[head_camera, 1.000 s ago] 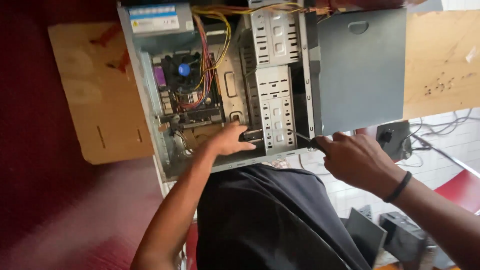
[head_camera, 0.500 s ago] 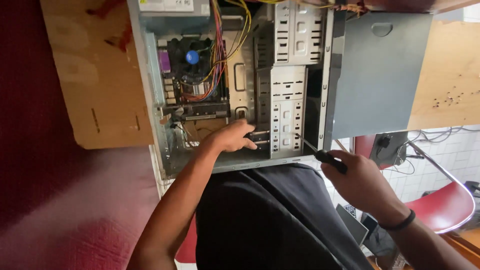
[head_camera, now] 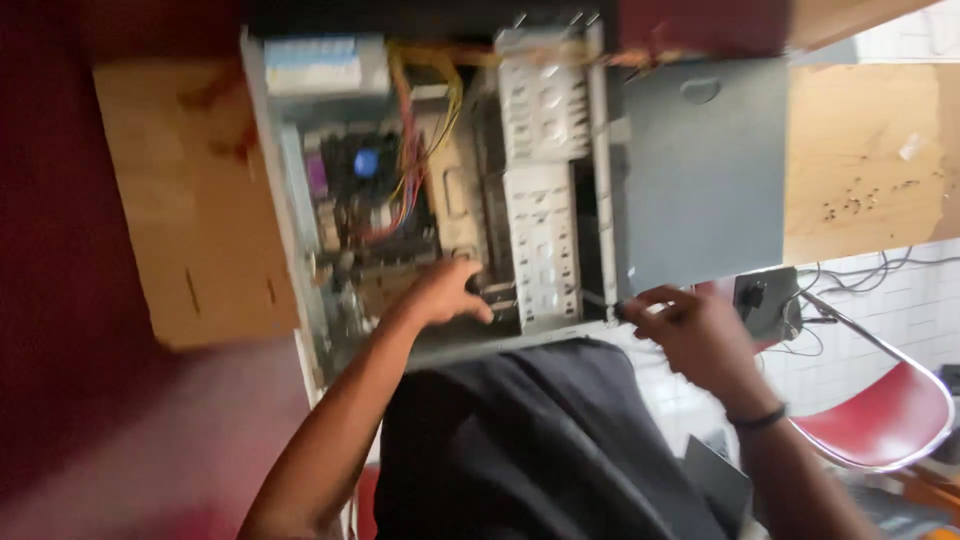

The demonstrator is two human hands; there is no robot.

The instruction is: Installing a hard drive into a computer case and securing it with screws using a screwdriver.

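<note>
An open desktop computer case [head_camera: 292, 230] lies on a wooden table [head_camera: 190, 200]. Inside it are a motherboard with a blue-centred fan [head_camera: 365, 162], coloured wires [head_camera: 410, 150] and a pale metal drive cage [head_camera: 545, 240]. My left hand [head_camera: 448, 292] reaches into the case, with its fingertips against a dark part [head_camera: 497, 296] under the cage. Blur hides whether it grips that part. My right hand [head_camera: 695, 335] is just outside the case's near edge, its fingers closed on a slim dark screwdriver [head_camera: 620, 311]. A black band circles that wrist.
A grey side panel [head_camera: 700, 170] lies right of the cage. A power supply [head_camera: 315, 65] fills the case's far left corner. A red chair [head_camera: 880, 410], a black box [head_camera: 762, 300] and cables [head_camera: 880, 270] are at the right over a white tiled floor. My dark shirt [head_camera: 520, 440] fills the bottom.
The view has swung and blurred. My right hand with the screwdriver dropped away from the case's edge and has come back up to it. My left hand stays under the drive cage.
</note>
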